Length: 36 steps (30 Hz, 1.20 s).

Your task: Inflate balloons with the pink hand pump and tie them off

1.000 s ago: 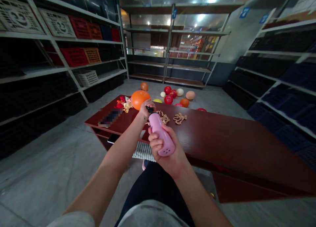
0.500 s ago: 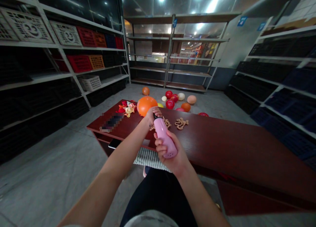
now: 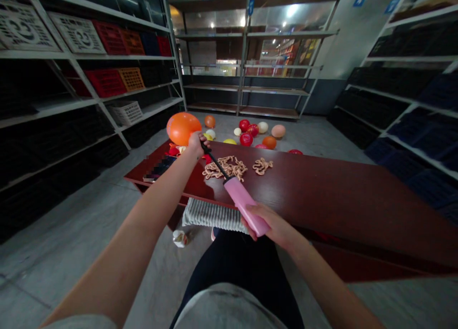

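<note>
An orange balloon (image 3: 183, 128), round and inflated, sits at the fingers of my left hand (image 3: 198, 144). That hand is closed around the black end of a pink balloon pump (image 3: 245, 201); the balloon's neck is hidden by the fingers. My right hand (image 3: 264, 219) grips the lower part of the pump's pink barrel. Between the hands, the black rod is drawn out long from the barrel, slanting over the table. Under it lie beige, curled, string-like pieces (image 3: 229, 168) in a tangle, with a smaller pile (image 3: 262, 166) to the right.
The dark red table (image 3: 322, 190) stretches to the right. At its left lie a blurred dark object (image 3: 161, 168) and limp red balloons (image 3: 173, 151). Inflated balloons (image 3: 246, 139) rest on the floor beyond. A striped grey cushion (image 3: 211, 213) is at the table's front. Shelves with crates (image 3: 107, 83) stand around.
My hands have moved apart, pulling the black rod out of the pink barrel. The left hand and orange balloon went left and up; the right hand moved slightly right. The view tilted down.
</note>
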Motion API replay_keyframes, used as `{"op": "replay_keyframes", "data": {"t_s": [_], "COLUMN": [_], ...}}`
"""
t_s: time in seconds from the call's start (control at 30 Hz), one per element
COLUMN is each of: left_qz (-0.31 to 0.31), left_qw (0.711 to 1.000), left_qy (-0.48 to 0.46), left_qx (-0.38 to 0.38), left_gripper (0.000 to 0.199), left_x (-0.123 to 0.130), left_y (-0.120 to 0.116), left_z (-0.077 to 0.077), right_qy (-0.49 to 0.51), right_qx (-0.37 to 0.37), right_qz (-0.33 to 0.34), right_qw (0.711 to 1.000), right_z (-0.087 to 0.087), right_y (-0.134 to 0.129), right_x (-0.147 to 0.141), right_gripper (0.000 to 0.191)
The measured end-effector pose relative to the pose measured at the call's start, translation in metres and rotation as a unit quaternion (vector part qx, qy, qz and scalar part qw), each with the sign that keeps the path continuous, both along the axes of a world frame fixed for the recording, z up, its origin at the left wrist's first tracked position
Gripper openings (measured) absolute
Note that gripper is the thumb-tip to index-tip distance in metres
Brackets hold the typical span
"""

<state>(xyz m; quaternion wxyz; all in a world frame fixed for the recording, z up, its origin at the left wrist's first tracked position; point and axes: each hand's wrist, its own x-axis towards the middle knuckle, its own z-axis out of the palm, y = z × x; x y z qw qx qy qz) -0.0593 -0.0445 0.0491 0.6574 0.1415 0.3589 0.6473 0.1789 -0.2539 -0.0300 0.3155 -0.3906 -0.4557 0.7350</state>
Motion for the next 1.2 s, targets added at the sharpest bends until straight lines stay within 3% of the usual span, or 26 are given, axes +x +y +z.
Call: {"op": "replay_keyframes", "data": {"t_s": [0.07,0.13,0.17,0.23,0.33,0.43,0.5,0.63,0.87,1.03,1.2], "left_qz": [0.032,0.072,0.095,0.146,0.221,0.254,0.261,0.275,0.254,0.228,0.246], "left_qw": [0.999,0.996,0.994,0.985,0.967,0.957,0.954,0.948,0.954,0.96,0.961], "left_qy": [0.006,0.012,0.012,0.004,-0.02,-0.041,-0.049,-0.058,-0.087,-0.096,-0.073], "left_qx": [0.017,0.044,0.06,0.09,0.124,0.134,0.137,0.148,0.137,0.131,0.107], "left_gripper": [0.035,0.036,0.037,0.038,0.041,0.042,0.042,0.042,0.044,0.044,0.041], "left_x": [-0.003,-0.003,-0.001,0.006,0.019,0.033,0.041,0.062,0.104,0.102,0.091], "left_y": [0.001,-0.001,-0.002,-0.006,-0.015,-0.023,-0.028,-0.04,-0.057,-0.05,-0.036], "left_z": [0.004,0.008,0.011,0.016,0.022,0.024,0.021,0.009,-0.016,-0.023,-0.029], "right_qy": [-0.116,-0.262,-0.347,-0.502,-0.635,-0.679,-0.684,-0.673,-0.659,-0.65,-0.655], "right_qx": [0.052,0.15,0.22,0.336,0.397,0.433,0.462,0.509,0.539,0.544,0.563], "right_qz": [-0.003,-0.018,-0.035,-0.075,-0.13,-0.178,-0.198,-0.216,-0.216,-0.205,-0.176], "right_qw": [0.992,0.953,0.911,0.793,0.65,0.566,0.529,0.491,0.478,0.489,0.473], "right_z": [0.003,0.009,0.013,0.022,0.032,0.033,0.03,0.027,0.025,0.014,-0.008], "right_y": [0.013,0.028,0.035,0.046,0.059,0.067,0.071,0.077,0.087,0.099,0.122], "right_x": [0.009,0.018,0.022,0.029,0.038,0.043,0.044,0.035,0.011,0.013,0.013], "right_gripper": [0.051,0.055,0.054,0.052,0.05,0.045,0.041,0.033,0.031,0.034,0.028]}}
